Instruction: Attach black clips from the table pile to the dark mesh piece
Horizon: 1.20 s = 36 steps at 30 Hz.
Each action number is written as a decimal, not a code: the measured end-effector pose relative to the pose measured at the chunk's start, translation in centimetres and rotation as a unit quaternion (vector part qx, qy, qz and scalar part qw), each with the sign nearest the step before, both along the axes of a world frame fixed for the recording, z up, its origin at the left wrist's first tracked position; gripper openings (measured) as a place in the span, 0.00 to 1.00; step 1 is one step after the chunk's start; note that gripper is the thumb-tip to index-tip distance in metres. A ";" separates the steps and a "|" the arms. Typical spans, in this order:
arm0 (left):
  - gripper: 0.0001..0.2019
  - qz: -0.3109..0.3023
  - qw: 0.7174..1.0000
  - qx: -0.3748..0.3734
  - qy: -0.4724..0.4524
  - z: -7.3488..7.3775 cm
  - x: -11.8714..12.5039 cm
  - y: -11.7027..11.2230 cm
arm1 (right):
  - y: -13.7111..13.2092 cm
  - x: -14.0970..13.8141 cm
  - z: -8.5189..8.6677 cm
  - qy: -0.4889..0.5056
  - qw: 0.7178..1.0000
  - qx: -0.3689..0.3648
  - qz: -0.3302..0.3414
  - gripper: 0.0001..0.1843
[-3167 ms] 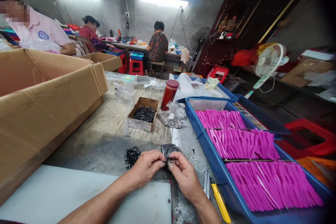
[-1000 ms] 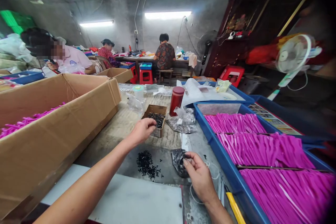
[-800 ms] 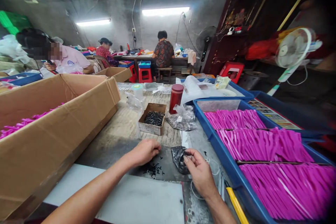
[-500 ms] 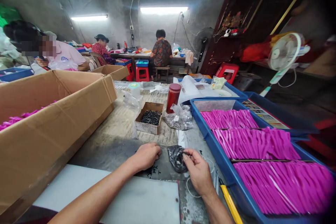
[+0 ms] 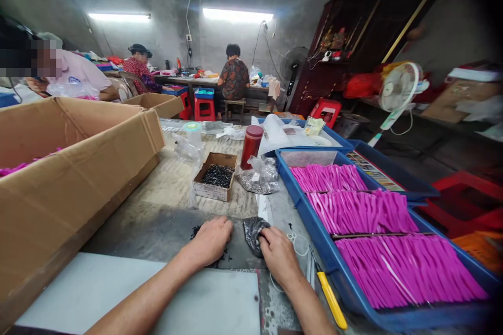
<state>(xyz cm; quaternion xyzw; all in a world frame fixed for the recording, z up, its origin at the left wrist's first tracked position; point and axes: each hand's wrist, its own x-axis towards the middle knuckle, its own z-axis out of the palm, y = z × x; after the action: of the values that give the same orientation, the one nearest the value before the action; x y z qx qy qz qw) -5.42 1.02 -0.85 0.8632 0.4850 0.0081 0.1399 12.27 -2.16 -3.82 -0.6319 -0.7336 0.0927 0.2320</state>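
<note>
My right hand (image 5: pixel 278 252) touches the mouth of the black bag (image 5: pixel 252 235) on the bench (image 5: pixel 165 196); fingertips hidden, I can't tell whether they clamp it. Left of the bag, my left hand (image 5: pixel 212 239) curls over black pieces (image 5: pixel 195 230), its grip hidden from my camera. The box (image 5: pixel 211 192) sits beyond the bag, the blue tray (image 5: pixel 298 209) to the bag's right.

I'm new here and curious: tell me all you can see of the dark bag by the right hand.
The dark bag is blackish and glossy, with crinkled sides that look like thin plastic. It lies slumped on the worktop, between the two hands but apart from the left hand. The right hand touches its right edge, the fingers hiding part of it. What is inside can't be made out.
</note>
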 end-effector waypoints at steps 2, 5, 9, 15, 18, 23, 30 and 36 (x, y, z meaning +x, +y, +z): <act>0.09 -0.009 1.000 0.008 -0.014 -0.2 -0.1 0.0 | 0.1 -0.2 -0.4 -0.039 0.999 -0.003 -0.020 0.11; 0.09 -0.011 0.999 0.009 -0.035 -0.3 -0.1 -0.1 | 0.4 -0.6 -0.5 -0.084 0.996 -0.009 -0.039 0.09; 0.09 -0.019 0.999 0.004 -0.050 -0.5 -0.1 0.0 | 0.6 -1.0 0.0 -0.117 0.992 -0.028 -0.048 0.07; 0.08 -0.016 0.997 0.012 -0.076 -0.9 0.0 -0.1 | 0.7 -1.5 0.2 -0.165 0.984 -0.038 -0.059 0.09; 0.07 -0.004 0.992 0.007 -0.123 -0.8 0.2 -0.2 | 0.6 -1.3 0.1 -0.160 0.985 -0.032 -0.054 0.09; 0.06 0.012 0.963 -0.025 -0.266 -0.4 0.5 -0.4 | 0.1 -0.5 0.1 -0.070 0.996 -0.025 -0.040 0.10; 0.04 0.028 0.930 -0.104 -0.352 -0.3 0.9 -0.6 | -0.4 0.0 0.4 0.096 0.995 0.009 -0.018 0.09; 0.04 0.032 0.899 -0.171 -0.401 -0.3 1.1 -0.7 | -0.5 0.0 0.5 0.213 0.977 0.000 -0.022 0.07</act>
<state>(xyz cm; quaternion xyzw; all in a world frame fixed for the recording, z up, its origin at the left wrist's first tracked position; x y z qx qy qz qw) -4.36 0.30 -1.12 0.7332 0.4094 0.2751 0.4681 12.26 -2.70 -3.30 -0.6136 -0.6531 0.2207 0.3850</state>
